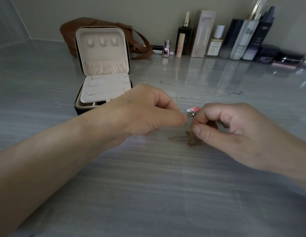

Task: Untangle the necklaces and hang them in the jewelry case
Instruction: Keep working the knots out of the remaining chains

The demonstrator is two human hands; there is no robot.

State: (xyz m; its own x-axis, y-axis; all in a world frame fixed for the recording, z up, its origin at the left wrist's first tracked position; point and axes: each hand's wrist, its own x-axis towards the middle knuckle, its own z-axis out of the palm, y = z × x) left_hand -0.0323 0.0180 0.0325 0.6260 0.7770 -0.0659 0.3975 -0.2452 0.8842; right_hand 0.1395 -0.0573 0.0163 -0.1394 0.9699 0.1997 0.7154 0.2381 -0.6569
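A tangle of gold chain [189,138] lies on the grey counter between my hands. My left hand [145,112] pinches a strand of it at thumb and fingertip. My right hand [234,130] pinches the same tangle from the other side. A pink and white charm [193,109] on silver links sits just behind my fingertips. A thin silver necklace [200,90] lies stretched out further back. The jewelry case [104,65] stands open at the left, its lid upright with three hooks [102,42] that are bare.
A brown leather bag [97,24] leans behind the case. Several cosmetic bottles and boxes [217,40] line the back wall at the right. A small pink bottle [166,48] stands near them.
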